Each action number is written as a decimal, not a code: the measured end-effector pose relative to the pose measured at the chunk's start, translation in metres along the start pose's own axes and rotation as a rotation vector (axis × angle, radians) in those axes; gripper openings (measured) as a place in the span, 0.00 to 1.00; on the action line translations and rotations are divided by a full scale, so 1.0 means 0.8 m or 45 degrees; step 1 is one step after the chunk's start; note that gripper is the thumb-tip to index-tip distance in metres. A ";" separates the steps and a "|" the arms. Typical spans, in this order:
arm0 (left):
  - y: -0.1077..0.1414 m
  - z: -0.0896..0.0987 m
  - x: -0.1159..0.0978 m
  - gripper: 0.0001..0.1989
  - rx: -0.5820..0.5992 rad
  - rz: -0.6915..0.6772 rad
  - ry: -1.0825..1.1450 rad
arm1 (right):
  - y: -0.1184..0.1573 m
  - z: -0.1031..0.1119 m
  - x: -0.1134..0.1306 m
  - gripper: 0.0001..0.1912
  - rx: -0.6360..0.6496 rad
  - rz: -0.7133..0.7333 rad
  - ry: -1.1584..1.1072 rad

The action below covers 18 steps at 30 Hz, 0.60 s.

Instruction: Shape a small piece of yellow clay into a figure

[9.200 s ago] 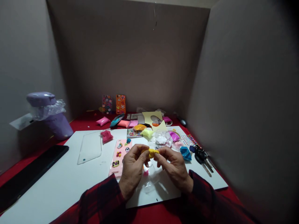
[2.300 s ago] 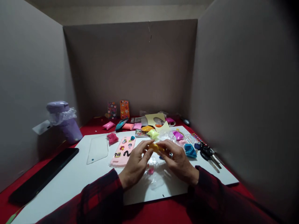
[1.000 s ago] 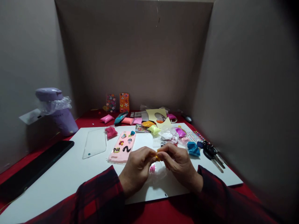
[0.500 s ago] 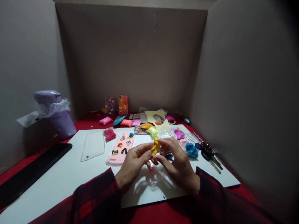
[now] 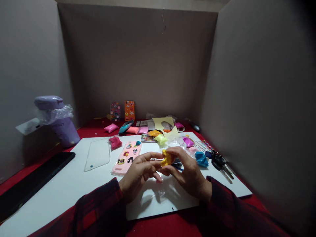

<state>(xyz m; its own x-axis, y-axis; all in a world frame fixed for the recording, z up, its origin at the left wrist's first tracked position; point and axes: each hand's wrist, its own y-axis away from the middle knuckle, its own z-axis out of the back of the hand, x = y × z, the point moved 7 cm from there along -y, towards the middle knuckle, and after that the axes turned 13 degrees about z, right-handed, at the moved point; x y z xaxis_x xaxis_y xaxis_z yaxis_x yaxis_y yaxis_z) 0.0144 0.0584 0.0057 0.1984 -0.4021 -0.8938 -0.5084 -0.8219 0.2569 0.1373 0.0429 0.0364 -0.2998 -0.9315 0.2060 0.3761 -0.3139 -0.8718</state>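
Note:
A small lump of yellow clay [image 5: 166,158] is pinched between the thumb and fingers of my right hand [image 5: 186,169], above the white board [image 5: 98,191]. My left hand [image 5: 140,171] reaches in from the other side, its stretched fingertips touching the clay and its thumb drawn back from it. Just left of my left hand lies a pink phone case [image 5: 125,156] decorated with small clay figures and charms. Under my hands is a clear plastic wrapper [image 5: 161,189], partly hidden. A dark blue-handled tool [image 5: 177,163] shows only in part behind my right hand.
A clear phone case [image 5: 97,154] and a red clay packet [image 5: 115,143] lie to the left. Scissors [image 5: 219,163], a blue packet [image 5: 201,159] and bead stickers [image 5: 202,144] are on the right. A purple tumbler [image 5: 60,121] and black phone [image 5: 37,184] stand and lie far left.
My left thumb has drawn back from the yellow clay and the left fingers have straightened. My right hand still pinches the clay, which sits slightly lower and turned.

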 end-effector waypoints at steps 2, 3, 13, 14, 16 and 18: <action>0.001 -0.004 0.000 0.19 0.062 0.036 0.045 | 0.002 0.006 0.001 0.17 -0.050 -0.017 0.047; 0.001 -0.006 0.000 0.20 0.089 0.050 0.069 | 0.002 0.009 0.003 0.16 -0.087 -0.018 0.069; 0.000 -0.008 0.005 0.30 0.110 0.066 0.052 | -0.007 0.009 0.006 0.20 -0.059 0.081 0.073; 0.001 -0.009 0.005 0.30 0.097 0.066 0.010 | -0.007 0.009 0.005 0.19 -0.058 0.065 0.066; 0.002 -0.012 0.005 0.28 0.094 0.063 -0.074 | -0.007 0.011 0.006 0.17 -0.079 0.051 0.054; 0.001 -0.013 0.007 0.27 0.118 0.048 -0.127 | -0.008 0.015 0.009 0.14 -0.131 0.044 0.050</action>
<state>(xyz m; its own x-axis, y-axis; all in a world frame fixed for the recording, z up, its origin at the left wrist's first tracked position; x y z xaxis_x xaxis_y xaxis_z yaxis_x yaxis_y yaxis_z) 0.0235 0.0511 0.0051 0.0957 -0.3859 -0.9176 -0.5903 -0.7642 0.2598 0.1436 0.0361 0.0486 -0.3229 -0.9329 0.1593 0.2952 -0.2592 -0.9196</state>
